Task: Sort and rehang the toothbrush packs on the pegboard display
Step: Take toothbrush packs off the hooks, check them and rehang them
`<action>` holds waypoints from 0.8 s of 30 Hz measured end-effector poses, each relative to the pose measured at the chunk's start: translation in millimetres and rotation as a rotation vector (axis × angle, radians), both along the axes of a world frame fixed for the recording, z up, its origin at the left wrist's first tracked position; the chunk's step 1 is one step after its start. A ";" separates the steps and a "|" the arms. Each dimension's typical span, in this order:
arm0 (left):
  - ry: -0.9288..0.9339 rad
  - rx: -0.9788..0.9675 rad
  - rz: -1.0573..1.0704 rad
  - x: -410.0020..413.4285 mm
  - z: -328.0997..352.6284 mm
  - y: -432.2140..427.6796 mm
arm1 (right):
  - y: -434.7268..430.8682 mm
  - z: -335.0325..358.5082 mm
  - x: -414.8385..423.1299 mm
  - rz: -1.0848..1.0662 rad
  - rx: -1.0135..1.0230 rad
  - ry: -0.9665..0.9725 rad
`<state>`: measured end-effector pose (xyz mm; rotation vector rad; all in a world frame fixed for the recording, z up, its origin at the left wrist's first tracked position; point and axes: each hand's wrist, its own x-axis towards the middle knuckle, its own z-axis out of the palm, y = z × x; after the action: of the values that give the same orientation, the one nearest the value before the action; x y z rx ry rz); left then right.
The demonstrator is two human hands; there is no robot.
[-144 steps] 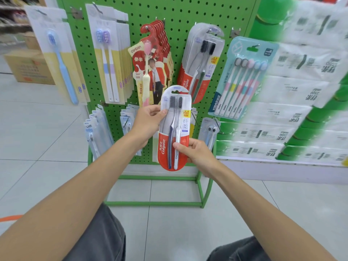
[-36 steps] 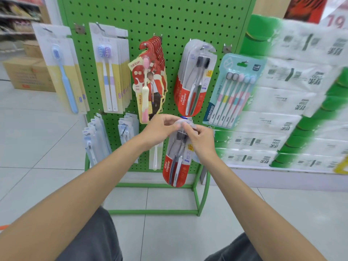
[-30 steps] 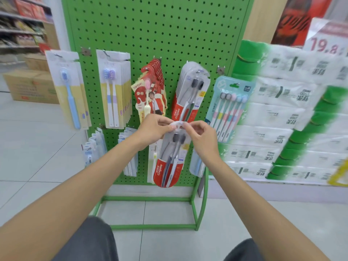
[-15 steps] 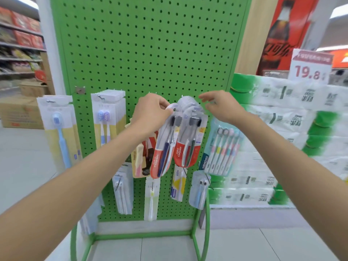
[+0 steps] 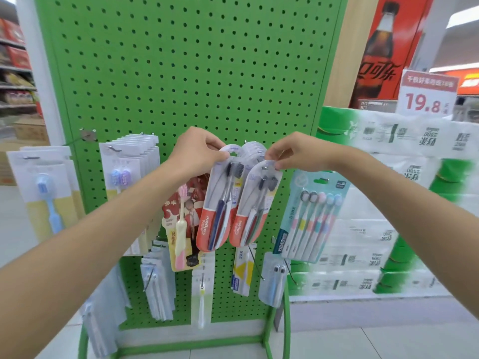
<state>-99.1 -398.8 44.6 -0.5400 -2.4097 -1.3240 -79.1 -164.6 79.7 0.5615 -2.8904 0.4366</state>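
Observation:
The green pegboard (image 5: 197, 73) fills the middle of the head view. My left hand (image 5: 197, 151) pinches the top of a red and clear Colgate two-brush pack (image 5: 220, 203), which hangs tilted in front of the board. My right hand (image 5: 293, 151) pinches the top of the front pack in a hanging row of the same Colgate packs (image 5: 252, 206), right beside the pack in my left hand. The hook under that row is mostly hidden by the packs.
Other packs hang around: single blue brush (image 5: 49, 198), white two-brush packs (image 5: 124, 177), red child's brush pack (image 5: 184, 224), teal five-brush pack (image 5: 311, 216), and small packs lower down. Stacked tissue packs (image 5: 388, 203) with a 19.8 price sign (image 5: 425, 94) stand to the right.
My view has moved closer and higher. My left hand carried the Colgate pack up from the lower board to the hanging Colgate row, and my right hand let go of it and took hold of that row's front pack.

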 end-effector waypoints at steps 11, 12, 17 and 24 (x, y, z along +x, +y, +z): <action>-0.171 0.072 -0.152 -1.7 -0.6 14.4 | 17.1 -0.5 -2.4 0.068 -0.237 -0.212; -0.185 0.071 -0.160 -2.5 0.0 12.6 | 17.5 -1.5 -1.9 0.077 -0.256 -0.218; -0.231 0.047 -0.179 -3.7 -2.2 11.3 | 17.1 -5.4 -3.5 0.072 -0.321 -0.195; -0.282 0.099 -0.202 -8.2 -8.3 15.5 | 19.4 -6.6 -2.1 0.069 -0.370 -0.204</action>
<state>-107.3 -383.2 36.3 -0.6185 -2.5459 -1.6970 -81.2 -145.2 73.1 0.5829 -2.8703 1.0667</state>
